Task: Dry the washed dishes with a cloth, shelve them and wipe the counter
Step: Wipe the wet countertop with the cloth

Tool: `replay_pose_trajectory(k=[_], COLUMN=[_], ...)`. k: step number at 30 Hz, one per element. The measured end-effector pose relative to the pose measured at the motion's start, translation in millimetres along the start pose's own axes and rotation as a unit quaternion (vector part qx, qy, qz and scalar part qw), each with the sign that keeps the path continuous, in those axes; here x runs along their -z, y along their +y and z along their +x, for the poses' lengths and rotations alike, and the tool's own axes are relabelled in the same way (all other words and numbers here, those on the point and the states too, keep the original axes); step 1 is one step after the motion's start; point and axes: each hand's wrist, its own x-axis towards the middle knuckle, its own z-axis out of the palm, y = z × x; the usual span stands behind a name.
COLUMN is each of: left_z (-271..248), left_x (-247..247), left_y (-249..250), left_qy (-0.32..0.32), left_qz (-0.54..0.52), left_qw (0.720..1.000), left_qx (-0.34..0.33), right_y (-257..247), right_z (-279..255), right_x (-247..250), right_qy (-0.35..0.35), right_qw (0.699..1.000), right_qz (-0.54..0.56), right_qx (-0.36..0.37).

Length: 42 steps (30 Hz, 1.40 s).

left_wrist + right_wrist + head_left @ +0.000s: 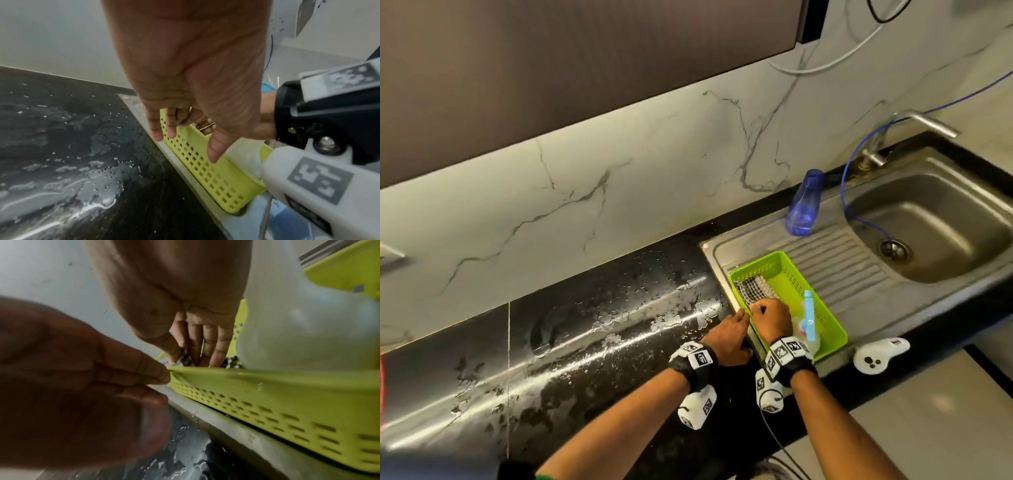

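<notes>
Fingers point(218, 344) of the right hand point(772, 318) reach down inside the green basket point(828, 329), straight and close together, their tips on the checked cloth point(755, 289); whether they pinch the fabric or only press it I cannot tell. The left hand point(729, 337) sits just beside it at the basket's near-left rim, fingers hanging loose and slightly spread, tips touching the perforated wall in the right wrist view, with nothing held in that grip. The cloth lies crumpled in the basket's far-left end, partly hidden under the right hand. The basket is rectangular, its long axis running from far left to near right across the ribbed drainboard point(839, 270) of the steel sink point(941, 222), its left wall just beside the sink's edge. A whitish spray bottle point(806, 330) with a light blue trigger head lies in the basket's nearer end, the head pointing away from the person. Left of the sink, the black surface point(592, 329) is streaked with water droplets and puddles. A blue bottle point(804, 205) stands at the back of the drainboard near the marble wall, and a white controller point(880, 354) rests on the front edge, right of the basket.
</notes>
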Motion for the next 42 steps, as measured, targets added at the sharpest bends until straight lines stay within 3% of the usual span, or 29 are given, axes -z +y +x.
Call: replay_pose_trajectory(k=[3, 7, 10, 14, 19, 21, 23, 25, 28, 32, 36, 39, 42], left_z=[6.6, 11.5, -6.5, -42.0, -90.2, -108.3, -125.6, -142.5, -166.8, -202.6, -250.5, -293.0, -328.3], left_x=[-10.5, -14.9, 6.4, 28.5, 48.4, 57.1, 63.8, 64.5, 58.4, 52.7, 41.3, 32.8, 25.0], left_y=[-2.4, -14.1, -15.1, -42.1, -82.2, -89.8, -94.1, -101.7, -115.8, -149.6, -203.3, -233.6, -250.2], left_qy=[-0.01, -0.001, 0.06, 0.182, 0.26, 0.256, 0.254, 0.27, 0.302, 0.249, 0.218, 0.228, 0.233], left_qz=[-0.013, -0.057, -0.151, -0.277, -0.421, -0.44, -0.415, -0.368, -0.352, -0.376, -0.366, -0.412, -0.522], left_qw=[1.0, 0.998, 0.985, 0.934, 0.858, 0.855, 0.871, 0.889, 0.886, 0.893, 0.904, 0.881, 0.818], left_qx=[0.003, 0.024, 0.064, 0.135, 0.137, 0.099, 0.067, 0.047, 0.028, 0.005, 0.023, 0.048, 0.064], right_y=[-17.2, -47.7, -74.1, -96.8, -118.1, -126.3, -137.5, -152.4, -174.6, -199.4, -214.5, -221.1, -230.1], right_z=[-8.8, -28.4, -40.8, -48.7, -56.8, -61.2, -68.6, -79.2, -98.0, -123.7, -142.8, -157.7, -178.7], right_x=[4.0, 16.6, 34.4, 39.0, 17.1, 4.6, -6.5, -15.2, -23.5, -34.4, -43.1, -50.9, -69.3], right_qy=[0.037, 0.112, 0.132, 0.094, -0.072, -0.126, -0.158, -0.172, -0.174, -0.191, -0.196, -0.175, -0.124], right_qw=[0.998, 0.979, 0.96, 0.948, 0.921, 0.923, 0.926, 0.923, 0.927, 0.923, 0.921, 0.927, 0.942], right_qz=[0.057, 0.157, 0.232, 0.298, 0.382, 0.364, 0.339, 0.333, 0.282, 0.214, 0.189, 0.193, 0.179], right_qx=[0.005, 0.069, 0.081, 0.053, 0.007, 0.018, 0.043, 0.086, 0.175, 0.257, 0.279, 0.269, 0.255])
